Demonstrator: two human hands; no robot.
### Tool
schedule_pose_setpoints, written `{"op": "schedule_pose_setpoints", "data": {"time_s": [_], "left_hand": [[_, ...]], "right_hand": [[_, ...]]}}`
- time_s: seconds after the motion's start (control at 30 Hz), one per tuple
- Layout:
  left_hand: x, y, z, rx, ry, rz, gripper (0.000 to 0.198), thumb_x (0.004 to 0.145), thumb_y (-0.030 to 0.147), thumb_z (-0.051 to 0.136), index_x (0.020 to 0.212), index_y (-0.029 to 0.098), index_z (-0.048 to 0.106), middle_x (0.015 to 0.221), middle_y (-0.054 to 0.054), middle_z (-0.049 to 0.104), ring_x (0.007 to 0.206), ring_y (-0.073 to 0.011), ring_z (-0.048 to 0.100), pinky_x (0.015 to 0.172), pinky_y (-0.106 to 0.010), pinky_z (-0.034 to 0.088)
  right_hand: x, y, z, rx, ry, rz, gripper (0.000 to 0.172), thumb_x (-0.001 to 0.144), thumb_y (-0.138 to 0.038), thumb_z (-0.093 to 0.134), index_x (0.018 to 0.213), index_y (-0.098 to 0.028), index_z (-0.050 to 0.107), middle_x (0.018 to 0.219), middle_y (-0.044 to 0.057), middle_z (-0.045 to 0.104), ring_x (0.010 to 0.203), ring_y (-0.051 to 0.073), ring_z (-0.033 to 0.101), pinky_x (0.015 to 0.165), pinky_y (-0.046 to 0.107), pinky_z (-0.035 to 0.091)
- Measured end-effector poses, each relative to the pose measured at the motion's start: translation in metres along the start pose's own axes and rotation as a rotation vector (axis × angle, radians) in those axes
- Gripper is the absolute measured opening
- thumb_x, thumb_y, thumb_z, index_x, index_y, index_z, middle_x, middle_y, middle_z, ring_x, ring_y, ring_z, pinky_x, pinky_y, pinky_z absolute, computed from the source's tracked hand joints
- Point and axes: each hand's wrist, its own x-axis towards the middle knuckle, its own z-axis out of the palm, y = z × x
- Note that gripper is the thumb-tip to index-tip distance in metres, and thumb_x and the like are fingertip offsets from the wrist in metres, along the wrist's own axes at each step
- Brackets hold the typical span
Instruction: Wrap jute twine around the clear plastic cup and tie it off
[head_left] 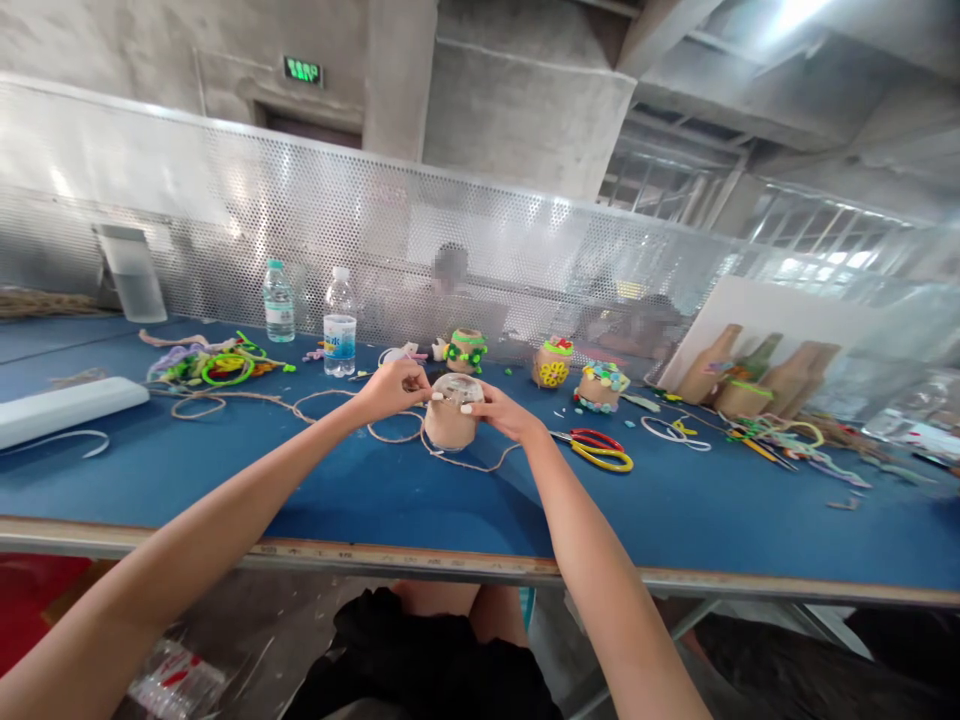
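Your left hand [394,388] and right hand [504,410] both grip the jar [451,428] near its top, fingers curled shut on it. The jar stands upright, left of the scissors [600,450].

Both bare arms extend forward from the near side and converge toward the centre. Left hand [394,388]: fingertips pinched together. Right hand [504,410]: fingers curled inward, gripping, facing left.

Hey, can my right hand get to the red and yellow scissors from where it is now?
Probably yes. The scissors lie on the blue table just beside the right hand, with nothing between them, though that hand holds the jar.
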Motion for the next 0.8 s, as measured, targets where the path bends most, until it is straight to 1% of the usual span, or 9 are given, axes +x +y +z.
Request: {"op": "schedule_pose_setpoints", "data": {"time_s": [0.13, 0.3, 0.37, 0.43, 0.47, 0.53, 0.6, 0.67, 0.8], "left_hand": [[0.000, -0.001, -0.001, -0.039, -0.020, 0.017, 0.021, 0.075, 0.034, 0.065, 0.065, 0.016, 0.062, 0.058, 0.000, 0.056, 0.052, -0.0107, 0.044, 0.054, -0.024, 0.035], [0.001, -0.004, 0.001, -0.088, -0.103, -0.030, 0.018, 0.074, 0.032, 0.064, 0.066, 0.016, 0.062, 0.061, -0.001, 0.059, 0.053, -0.0109, 0.048, 0.054, -0.024, 0.037], [0.002, -0.006, 0.001, -0.103, -0.114, -0.040, 0.018, 0.074, 0.032, 0.065, 0.066, 0.015, 0.062, 0.062, -0.002, 0.060, 0.054, -0.0113, 0.049, 0.055, -0.024, 0.038], [0.003, -0.007, 0.001, -0.096, -0.113, -0.045, 0.018, 0.074, 0.032, 0.066, 0.067, 0.015, 0.063, 0.062, -0.002, 0.061, 0.055, -0.0119, 0.051, 0.055, -0.024, 0.039], [0.003, -0.008, 0.002, -0.091, -0.110, -0.047, 0.018, 0.074, 0.031, 0.066, 0.067, 0.015, 0.063, 0.063, -0.002, 0.061, 0.055, -0.0121, 0.051, 0.056, -0.024, 0.039], [0.003, -0.009, 0.002, -0.086, -0.089, -0.049, 0.018, 0.074, 0.031, 0.068, 0.069, 0.015, 0.063, 0.064, -0.002, 0.062, 0.057, -0.0122, 0.052, 0.056, -0.024, 0.040], [0.002, -0.009, 0.002, -0.085, -0.047, -0.056, 0.020, 0.071, 0.032, 0.072, 0.071, 0.015, 0.062, 0.067, -0.002, 0.062, 0.059, -0.0119, 0.052, 0.057, -0.024, 0.040], [0.002, -0.009, 0.003, -0.105, -0.021, -0.065, 0.023, 0.068, 0.033, 0.075, 0.072, 0.015, 0.061, 0.069, -0.001, 0.062, 0.061, -0.0119, 0.052, 0.058, -0.024, 0.041], [0.002, -0.008, 0.003, -0.175, -0.056, -0.073, 0.019, 0.069, 0.029, 0.073, 0.072, 0.015, 0.061, 0.071, -0.002, 0.062, 0.063, -0.0123, 0.053, 0.059, -0.024, 0.042]], "right_hand": [[-0.001, -0.003, 0.002, -0.028, -0.014, -0.030, 0.060, 0.059, -0.030, 0.080, 0.117, -0.029, 0.063, 0.124, 0.002, 0.068, 0.124, 0.028, 0.056, 0.113, 0.050, 0.036], [-0.002, -0.005, 0.006, -0.025, 0.005, -0.018, 0.057, 0.058, -0.032, 0.081, 0.113, -0.030, 0.064, 0.122, 0.002, 0.069, 0.123, 0.028, 0.056, 0.112, 0.050, 0.037], [-0.001, -0.005, 0.008, -0.032, 0.028, -0.029, 0.054, 0.058, -0.036, 0.081, 0.110, -0.029, 0.065, 0.121, 0.002, 0.069, 0.122, 0.028, 0.057, 0.112, 0.050, 0.036], [0.001, -0.004, 0.011, -0.084, 0.086, -0.049, 0.054, 0.059, -0.040, 0.082, 0.109, -0.027, 0.065, 0.122, 0.004, 0.068, 0.122, 0.028, 0.056, 0.111, 0.050, 0.037], [0.001, -0.004, 0.012, -0.124, 0.129, -0.055, 0.058, 0.059, -0.041, 0.082, 0.112, -0.026, 0.063, 0.125, 0.006, 0.066, 0.123, 0.028, 0.056, 0.111, 0.050, 0.037], [0.002, -0.005, 0.015, -0.214, 0.214, -0.068, 0.072, 0.058, -0.040, 0.083, 0.123, -0.026, 0.056, 0.135, 0.008, 0.058, 0.128, 0.030, 0.051, 0.111, 0.051, 0.037], [0.001, -0.008, 0.016, -0.298, 0.254, -0.080, 0.085, 0.058, -0.039, 0.084, 0.134, -0.025, 0.047, 0.144, 0.010, 0.049, 0.133, 0.031, 0.045, 0.112, 0.051, 0.035], [0.000, -0.011, 0.016, -0.348, 0.226, -0.083, 0.091, 0.059, -0.039, 0.083, 0.139, -0.024, 0.042, 0.148, 0.012, 0.043, 0.137, 0.032, 0.041, 0.114, 0.050, 0.033], [-0.002, -0.015, 0.015, -0.307, 0.140, -0.065, 0.092, 0.063, -0.038, 0.081, 0.142, -0.024, 0.037, 0.152, 0.011, 0.039, 0.138, 0.031, 0.040, 0.114, 0.050, 0.033]]}}
